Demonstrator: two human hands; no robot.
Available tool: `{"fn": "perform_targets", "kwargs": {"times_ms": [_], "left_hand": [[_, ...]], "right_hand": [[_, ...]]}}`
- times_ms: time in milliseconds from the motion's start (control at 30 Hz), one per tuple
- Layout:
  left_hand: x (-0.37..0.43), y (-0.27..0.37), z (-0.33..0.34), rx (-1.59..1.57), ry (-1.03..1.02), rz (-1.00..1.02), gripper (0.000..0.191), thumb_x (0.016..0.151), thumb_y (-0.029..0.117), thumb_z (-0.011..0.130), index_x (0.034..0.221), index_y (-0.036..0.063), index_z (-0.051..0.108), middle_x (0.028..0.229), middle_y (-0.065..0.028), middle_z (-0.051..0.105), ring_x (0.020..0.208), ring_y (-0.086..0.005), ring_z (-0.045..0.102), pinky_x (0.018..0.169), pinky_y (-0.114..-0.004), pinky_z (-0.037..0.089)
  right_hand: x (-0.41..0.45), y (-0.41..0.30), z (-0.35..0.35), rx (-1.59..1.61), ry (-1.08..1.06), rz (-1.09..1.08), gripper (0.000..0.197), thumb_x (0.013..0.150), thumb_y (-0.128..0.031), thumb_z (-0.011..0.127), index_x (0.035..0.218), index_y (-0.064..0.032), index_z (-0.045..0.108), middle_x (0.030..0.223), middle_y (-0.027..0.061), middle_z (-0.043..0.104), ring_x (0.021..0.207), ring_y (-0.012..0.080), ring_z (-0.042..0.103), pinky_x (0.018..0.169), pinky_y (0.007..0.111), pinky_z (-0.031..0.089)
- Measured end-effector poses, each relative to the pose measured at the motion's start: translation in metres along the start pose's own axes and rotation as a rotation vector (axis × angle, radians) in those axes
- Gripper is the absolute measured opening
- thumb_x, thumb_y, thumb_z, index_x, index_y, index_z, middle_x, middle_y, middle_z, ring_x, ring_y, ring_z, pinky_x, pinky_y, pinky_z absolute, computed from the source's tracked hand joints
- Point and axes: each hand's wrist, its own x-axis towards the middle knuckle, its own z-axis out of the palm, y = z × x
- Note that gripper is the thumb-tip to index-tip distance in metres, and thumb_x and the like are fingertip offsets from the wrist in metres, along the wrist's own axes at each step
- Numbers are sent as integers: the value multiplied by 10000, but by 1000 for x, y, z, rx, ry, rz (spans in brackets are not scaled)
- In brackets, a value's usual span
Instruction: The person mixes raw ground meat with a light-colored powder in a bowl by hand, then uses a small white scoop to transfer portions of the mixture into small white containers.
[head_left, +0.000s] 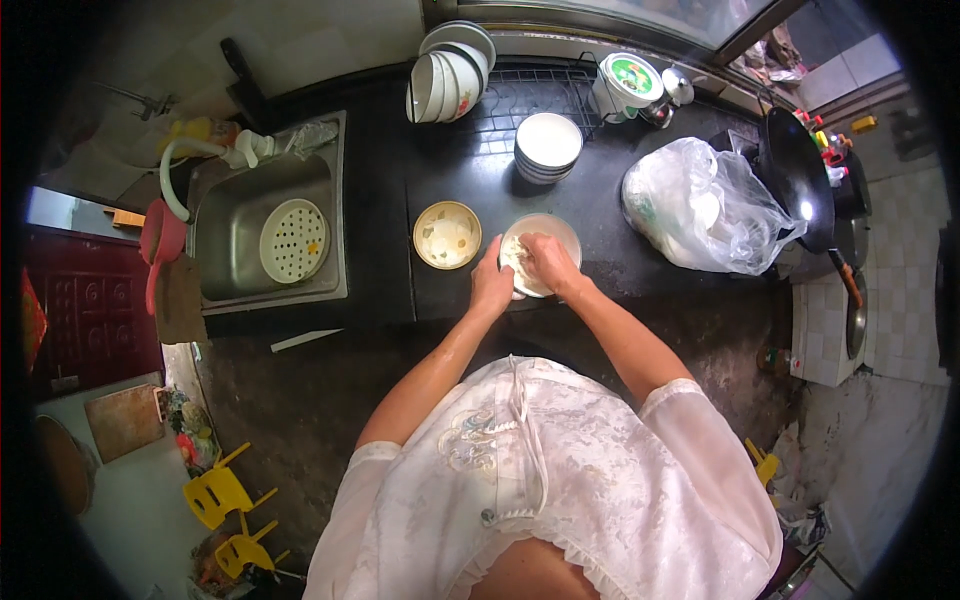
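A pale bowl rests on the dark counter before me. My left hand grips its left rim, thumb over the edge and fingers around the outside. Inside the bowl lies a whitish, crumbly, dough-like mixture. The fingers of my right hand are curled down into this mixture, and their tips are partly hidden. Just left of my left hand stands a smaller yellow-rimmed bowl with pale residue or a pattern inside; I cannot tell which. Behind the pale bowl rises a stack of white bowls.
To the left is a steel sink holding a perforated white colander. A clear plastic bag and a black wok are on the right. At the back stand a wire rack, nested bowls and a lidded white tub.
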Motion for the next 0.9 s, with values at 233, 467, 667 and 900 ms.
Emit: {"fn": "perform_targets", "kwargs": {"times_ms": [233, 467, 667, 900], "left_hand": [[7, -16, 1, 2, -24, -53, 530, 741, 37, 471, 1264, 92, 407, 1127, -207, 534, 1022, -336, 529, 870, -376, 418], [4, -11, 1, 32, -47, -54, 533, 743, 52, 472, 1269, 92, 399, 1141, -203, 527, 1027, -329, 528, 867, -376, 421], [1, -4, 3, 39, 3, 0, 534, 736, 67, 479, 1264, 85, 406, 1099, -214, 544, 994, -339, 537, 869, -376, 403], [-1, 10, -5, -32, -52, -98, 522, 748, 42, 473, 1264, 70, 402, 1125, -219, 527, 989, -346, 545, 825, -391, 460]], "right_hand": [[-24, -33, -43, 94, -130, 97, 369, 647, -8, 549, 1011, -30, 606, 926, 223, 578, 907, 358, 555, 787, 362, 439], [-19, -20, -20, -72, -65, -101, 162, 657, -16, 574, 809, 6, 522, 708, 192, 534, 775, 397, 551, 671, 411, 448], [1, -3, 9, -89, 138, -12, 136, 692, -63, 554, 808, 9, 555, 796, 235, 575, 748, 379, 580, 648, 425, 464], [-20, -25, -24, 43, -50, 41, 213, 661, -21, 567, 872, 6, 584, 831, 225, 553, 838, 372, 560, 734, 403, 442]]}}
